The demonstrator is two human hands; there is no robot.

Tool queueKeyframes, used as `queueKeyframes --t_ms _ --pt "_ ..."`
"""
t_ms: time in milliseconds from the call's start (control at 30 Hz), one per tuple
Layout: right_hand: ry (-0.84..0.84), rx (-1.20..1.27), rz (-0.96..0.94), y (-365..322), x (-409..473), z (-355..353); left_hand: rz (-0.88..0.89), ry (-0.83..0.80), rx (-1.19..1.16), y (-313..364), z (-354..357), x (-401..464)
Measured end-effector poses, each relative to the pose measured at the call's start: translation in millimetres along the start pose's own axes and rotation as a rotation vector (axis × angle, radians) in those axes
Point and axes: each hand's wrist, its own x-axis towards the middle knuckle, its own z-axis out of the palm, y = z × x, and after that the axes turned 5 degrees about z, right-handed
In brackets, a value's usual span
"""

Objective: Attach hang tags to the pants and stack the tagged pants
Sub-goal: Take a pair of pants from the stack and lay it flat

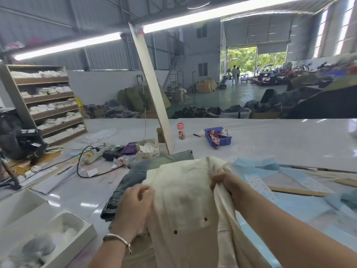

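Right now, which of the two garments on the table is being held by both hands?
The cream cotton pants, gripped by the left hand and right hand; the faded blue denim jeans lie untouched beneath.

Left hand (pixel 135 206) fingers curled, gripping cream garment (pixel 183 200) edge, bracelet on wrist. Right hand (pixel 222 182) clenched on same garment, forearm bare, extended forward.
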Motion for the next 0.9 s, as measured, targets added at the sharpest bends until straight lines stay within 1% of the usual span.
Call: queueKeyframes --t_ms 33,67,100,133,167,200,233,300,333,400,433,467,500,533,567,600,700,800,833,900 --pt "-0.027 0.045 -0.043 -2.5 -9.6 -7.1 -0.073 0.031 -0.038 -2.7 1.9 -3.1" --pt "-0.054 0.078 -0.099 -5.4 -21.1 -14.2 -0.151 0.007 -0.171 0.6 3.9 -6.6" --pt "-0.072 0.088 -0.149 -8.3 -32.2 -24.1 -0.236 -0.064 -0.400 7.8 4.9 -9.8" --pt "-0.084 0.077 -0.186 -11.1 -44.5 -35.7 -0.313 -0.168 -0.667 17.0 8.0 -14.8" --pt "-0.103 0.061 -0.200 -13.1 -56.1 -47.9 -0.393 -0.281 -0.887 29.8 10.3 -22.3" --pt "-0.138 0.059 -0.196 -15.1 -70.0 -59.5 -0.439 -0.344 -1.052 44.5 13.0 -30.4" --pt "-0.178 0.059 -0.188 -15.9 -84.6 -71.6 -0.441 -0.353 -1.121 55.2 17.2 -36.5" --pt "-0.253 0.047 -0.195 -17.1 -113.6 -96.0 -0.411 -0.240 -1.109 72.6 29.5 -49.2" --pt "-0.261 0.038 -0.214 -16.5 -126.2 -109.3 -0.415 -0.223 -1.124 81.7 37.1 -57.3" --pt "-0.258 0.009 -0.260 -10.2 -146.9 -138.9 -0.410 -0.264 -1.102 98.3 59.3 -79.0" --pt "-0.265 -0.016 -0.266 -5.9 -156.9 -151.9 -0.426 -0.328 -1.068 102.2 74.0 -92.4" --pt "-0.277 -0.031 -0.269 0.2 -172.5 -166.4 -0.483 -0.456 -1.079 112.9 92.1 -114.1" --pt "-0.289 -0.042 -0.268 9.1 -188.7 -181.3 -0.555 -0.610 -1.141 125.3 112.3 -137.6" --pt "-0.289 -0.055 -0.247 20.4 -205.5 -198.0 -0.610 -0.721 -1.189 136.0 131.5 -163.0" --pt "-0.273 -0.082 -0.210 33.7 -220.8 -216.9 -0.641 -0.777 -1.228 143.3 151.8 -186.3" --pt "-0.249 -0.124 -0.167 46.8 -236.7 -239.2 -0.656 -0.789 -1.240 150.6 172.5 -207.5" --pt "-0.115 -0.268 -0.028 77.2 -285.8 -322.8 -0.669 -0.740 -1.194 176.8 221.5 -257.0" --pt "0.079 -0.423 0.127 84.1 -333.4 -418.2 -0.547 -0.639 -1.138 216.6 256.2 -296.9" --pt "0.134 -0.497 0.184 84.2 -346.6 -446.6 -0.494 -0.627 -1.126 232.9 265.6 -310.9" --pt "0.198 -0.603 0.289 82.4 -368.1 -493.2 -0.395 -0.658 -1.155 258.7 283.4 -338.8"
